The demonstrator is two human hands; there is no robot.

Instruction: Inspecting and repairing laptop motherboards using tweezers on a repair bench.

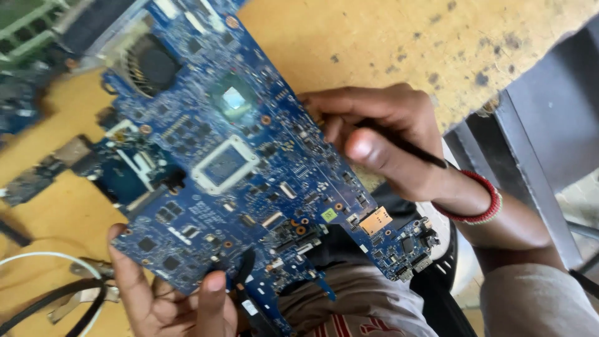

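A large blue laptop circuit board (pixel 249 168) with chips, a shiny square chip and a framed socket is held tilted over the wooden table (pixel 374 43). My left hand (pixel 165 293) grips its lower left edge, thumb on top. My right hand (pixel 380 140) rests at the board's right edge, holding a thin black tool (pixel 405 146) like a pen, its tip against the board. A red beaded bracelet (pixel 483 200) circles my right wrist.
A round fan (pixel 153 65) lies under the board's upper left corner. More board pieces (pixel 43 171) sit at the left, with black and white cables (pixel 56 287) at the lower left. A grey metal frame (pixel 536 125) stands to the right of the table edge.
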